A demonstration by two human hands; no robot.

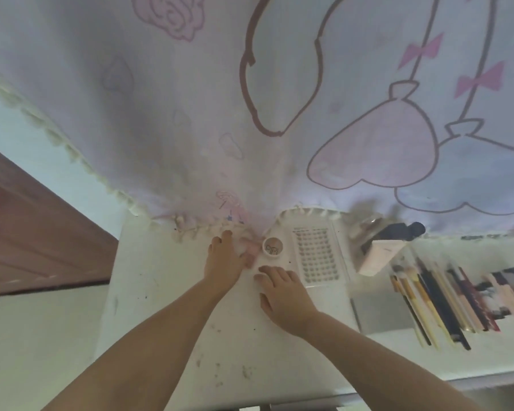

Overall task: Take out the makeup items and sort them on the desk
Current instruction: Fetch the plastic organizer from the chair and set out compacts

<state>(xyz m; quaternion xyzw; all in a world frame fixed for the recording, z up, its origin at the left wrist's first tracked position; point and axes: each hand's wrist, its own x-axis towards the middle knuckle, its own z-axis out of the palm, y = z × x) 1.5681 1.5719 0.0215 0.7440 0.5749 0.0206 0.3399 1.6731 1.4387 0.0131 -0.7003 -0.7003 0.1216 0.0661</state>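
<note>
Bench (166,292), white and stained, seen from the head view, the only one we have. We list it from left to right.

Left hand (224,262): reaching to the far edge of the bench, beneath the tasselled hem of a printed curtain (190,129). Its grip looks closed loosely on a small pink item (251,252); blur keeps us from saying what the item is or how firmly it is held.

Right hand (282,292): palm down, fingers spread and nearly straight, resting on the bench and holding nothing.

Round white jar (273,247): upright, open top, just right of the pink item and just beyond the right hand's fingertips.

Lash tray (316,256): flat, long axis running away from us, beside the jar and touching or nearly touching the right hand's outer edge.

Pale pink box (379,258) and dark bottle (404,231): further right, close together.

Brushes and pencils (428,307): laid roughly parallel at the right, well apart from both hands.

We judge the pink item the thing in hand. It lies at the left hand's fingertips, left of the jar, so the left hand is the nearer, and placing it calls for a short rightward carry toward the sorted row.
</note>
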